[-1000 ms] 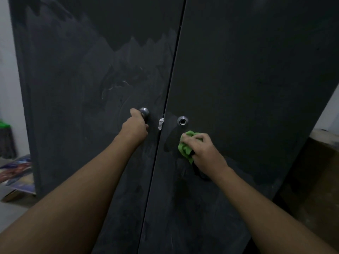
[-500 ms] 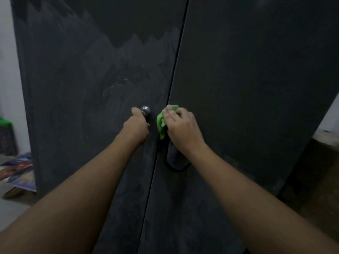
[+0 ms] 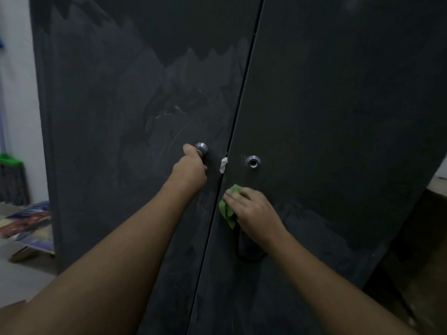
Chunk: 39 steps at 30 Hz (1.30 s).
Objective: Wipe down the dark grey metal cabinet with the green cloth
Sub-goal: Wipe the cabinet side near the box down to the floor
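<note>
The dark grey metal cabinet [image 3: 326, 105] fills the view, its two doors meeting at a centre seam. Dusty wipe streaks cover the left door. My left hand [image 3: 189, 171] grips the round metal knob [image 3: 202, 148] on the left door. My right hand [image 3: 251, 211] presses the bunched green cloth [image 3: 227, 209] against the right door just right of the seam, below a round metal keyhole [image 3: 252, 162]. Most of the cloth is hidden under my fingers.
A scrap of white tape [image 3: 223, 164] sticks on the seam between knob and keyhole. A green-topped mop [image 3: 12, 180] and printed sheets [image 3: 31, 223] lie on the floor at left. A brown box [image 3: 420, 262] stands at right.
My right hand slid the cloth down from beside the knob to below the keyhole, uncovering the tape and keyhole. My left hand stayed on the knob.
</note>
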Available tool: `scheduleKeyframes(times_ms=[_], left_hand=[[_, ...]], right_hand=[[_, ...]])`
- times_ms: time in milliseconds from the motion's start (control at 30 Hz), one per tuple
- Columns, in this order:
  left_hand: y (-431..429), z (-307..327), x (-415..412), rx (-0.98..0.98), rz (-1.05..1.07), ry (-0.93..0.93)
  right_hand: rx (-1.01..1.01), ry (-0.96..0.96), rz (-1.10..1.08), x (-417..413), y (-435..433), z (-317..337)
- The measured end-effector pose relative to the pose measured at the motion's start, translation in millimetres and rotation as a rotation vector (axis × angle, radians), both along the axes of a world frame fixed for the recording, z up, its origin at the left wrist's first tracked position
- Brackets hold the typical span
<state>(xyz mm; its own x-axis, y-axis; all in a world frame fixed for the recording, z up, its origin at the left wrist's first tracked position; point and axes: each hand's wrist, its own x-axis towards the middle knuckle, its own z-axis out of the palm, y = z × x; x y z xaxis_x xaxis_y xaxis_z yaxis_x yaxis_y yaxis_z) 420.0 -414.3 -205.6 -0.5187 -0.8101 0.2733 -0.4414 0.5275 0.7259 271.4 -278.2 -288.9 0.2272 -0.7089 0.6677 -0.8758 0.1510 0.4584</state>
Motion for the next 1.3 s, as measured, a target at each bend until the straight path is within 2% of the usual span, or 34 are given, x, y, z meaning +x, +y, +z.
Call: scheduleKeyframes(times_ms=[133,267,400,600,800,967,1033,1100,1200,1300], left_hand=[[-1,-2,0,-0.013,0.007,0.017],[0,-1,0,-0.022,0.009,0.012],[0,-1,1,-0.014,-0.001,0.007],[0,-1,1,-0.007,0.004,0.003],[1,-2,2,-0.018,-0.010,0.016],[0,0,4,0.014,-0.015,0.012],[0,1,3,0.018,-0.015,0.011],[0,0,2,0.015,-0.016,0.017],[0,-4,1,-0.007,-0.017,0.029],[1,-3,2,0.007,-0.021,0.018]], right_hand=[[-0.216,-0.037,-0.056,16,-18,49],[-0.209,-0.034,-0.235,30,-35,52],[-0.228,-0.064,-0.182,26,-28,27],[0.009,-0.011,-0.053,3,-12,-17],[-0.091,-0.011,-0.021,9,-27,25],[0.214,0.061,-0.052,3,-28,-15],[0.275,0.065,-0.059,4,-23,-21],[0.197,0.066,-0.030,7,-18,-9],[-0.033,0.100,0.023,12,-13,29],[-0.165,0.138,-0.059,15,-11,64]])
